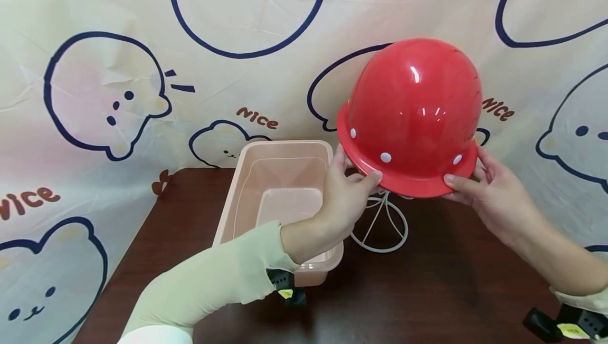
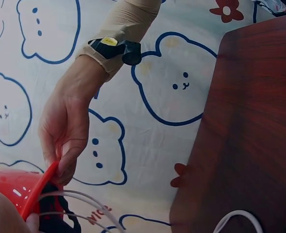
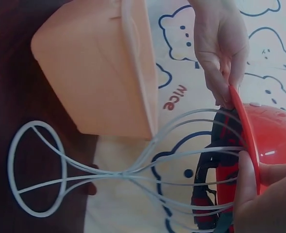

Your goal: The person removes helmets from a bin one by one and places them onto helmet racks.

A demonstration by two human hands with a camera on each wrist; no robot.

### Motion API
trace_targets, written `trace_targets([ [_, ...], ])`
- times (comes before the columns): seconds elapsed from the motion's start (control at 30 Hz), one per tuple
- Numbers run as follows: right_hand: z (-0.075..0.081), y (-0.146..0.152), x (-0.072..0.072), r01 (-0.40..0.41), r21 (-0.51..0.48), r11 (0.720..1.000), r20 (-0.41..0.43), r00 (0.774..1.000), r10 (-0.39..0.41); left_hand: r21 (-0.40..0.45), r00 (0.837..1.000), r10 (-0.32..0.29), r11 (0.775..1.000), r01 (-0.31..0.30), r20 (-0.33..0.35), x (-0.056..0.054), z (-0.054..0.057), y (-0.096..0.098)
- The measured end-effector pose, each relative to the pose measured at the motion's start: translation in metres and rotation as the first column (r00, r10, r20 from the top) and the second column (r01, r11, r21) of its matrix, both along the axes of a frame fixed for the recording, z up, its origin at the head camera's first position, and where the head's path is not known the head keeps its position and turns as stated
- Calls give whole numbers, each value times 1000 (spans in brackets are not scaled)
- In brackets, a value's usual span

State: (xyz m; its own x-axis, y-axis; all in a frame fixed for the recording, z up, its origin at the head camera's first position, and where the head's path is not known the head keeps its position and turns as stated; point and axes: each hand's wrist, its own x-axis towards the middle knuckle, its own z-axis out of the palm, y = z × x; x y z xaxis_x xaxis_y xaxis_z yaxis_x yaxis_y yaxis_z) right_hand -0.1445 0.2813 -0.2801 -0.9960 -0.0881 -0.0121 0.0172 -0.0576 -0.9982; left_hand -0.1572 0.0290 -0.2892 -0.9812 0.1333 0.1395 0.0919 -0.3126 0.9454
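Observation:
A red hard hat (image 1: 418,112) is held up over the table, its brim towards me. My left hand (image 1: 349,191) pinches the brim on the left, thumb on top and fingers beneath. On the other side my right hand (image 1: 499,191) grips the brim the same way. Below the hat stands a white wire stand (image 3: 126,174) with a ring base. Its upper wires spread out and run up to the hat's underside, where the black inner harness (image 3: 201,201) shows. The stand's top is hidden by the hat.
A pink plastic bin (image 1: 225,222) stands on the dark brown table (image 1: 442,291), left of the wire stand and partly behind my left forearm. Behind the table hangs a pale cloth (image 1: 228,85) printed with cartoon bears.

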Motion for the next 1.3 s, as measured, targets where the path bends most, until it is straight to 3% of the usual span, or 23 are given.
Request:
trace_targets([
  [0.4, -24, -2, 5, 7, 10, 1000, -11, 1000, -6, -18, 1000, -9, 1000, 9, -1, 5, -21, -1],
  [0.73, -40, -4, 10, 2, 48, 999, 22, 1000, -3, -20, 992, -31, 999, 34, 119, 11, -33, -5],
  [1.07, -47, -5, 12, 1, 70, 998, -4, 1000, -1, -22, 997, -33, 999, 35, 67, 13, -48, -2],
  [1.3, -50, -6, 13, -18, 88, 996, -11, 1000, 19, -17, 998, -34, 999, 35, 59, 14, -52, 0],
])
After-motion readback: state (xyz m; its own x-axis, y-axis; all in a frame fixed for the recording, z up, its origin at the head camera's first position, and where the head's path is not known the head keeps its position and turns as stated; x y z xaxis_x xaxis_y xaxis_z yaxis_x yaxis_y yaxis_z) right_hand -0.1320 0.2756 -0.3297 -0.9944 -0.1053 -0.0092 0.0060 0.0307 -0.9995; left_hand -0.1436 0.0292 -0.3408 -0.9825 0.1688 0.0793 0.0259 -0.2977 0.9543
